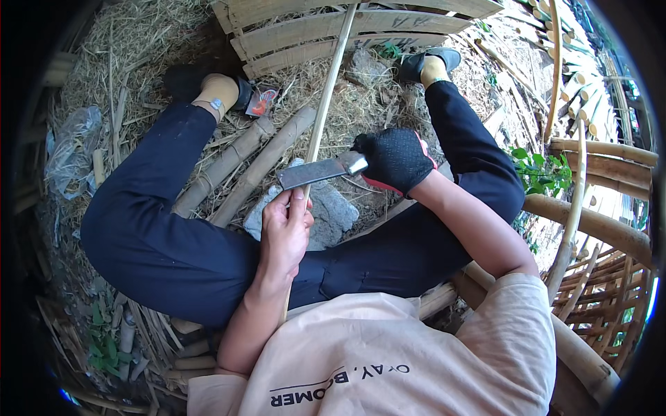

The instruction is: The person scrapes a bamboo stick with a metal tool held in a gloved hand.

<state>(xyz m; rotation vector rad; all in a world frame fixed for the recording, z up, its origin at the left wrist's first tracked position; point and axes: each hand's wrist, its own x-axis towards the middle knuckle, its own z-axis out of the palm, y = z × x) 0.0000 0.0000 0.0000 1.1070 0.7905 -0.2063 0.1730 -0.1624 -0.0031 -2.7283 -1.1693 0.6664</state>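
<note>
A long, pale bamboo strip (329, 90) runs from beside my waist, between my legs and up past the slatted wood ahead. My bare left hand (284, 225) is closed around it, thumb and fingers pinching just below a blade. In its black and pink glove, my right hand (398, 161) grips the handle of a broad, square-ended knife (312, 172). The knife's dark blade lies across the strip, close above my left fingertips. Under the hands sits a grey stone (334, 213); the handle is mostly hidden by the glove.
Two bamboo poles (267, 163) lie left of the stone. A slatted wooden panel (347, 35) stands ahead, near my feet. Thick bamboo rails (596, 222) and a woven bamboo frame (610, 295) are at right. Dry straw and a clear plastic bag (73, 149) cover ground at left.
</note>
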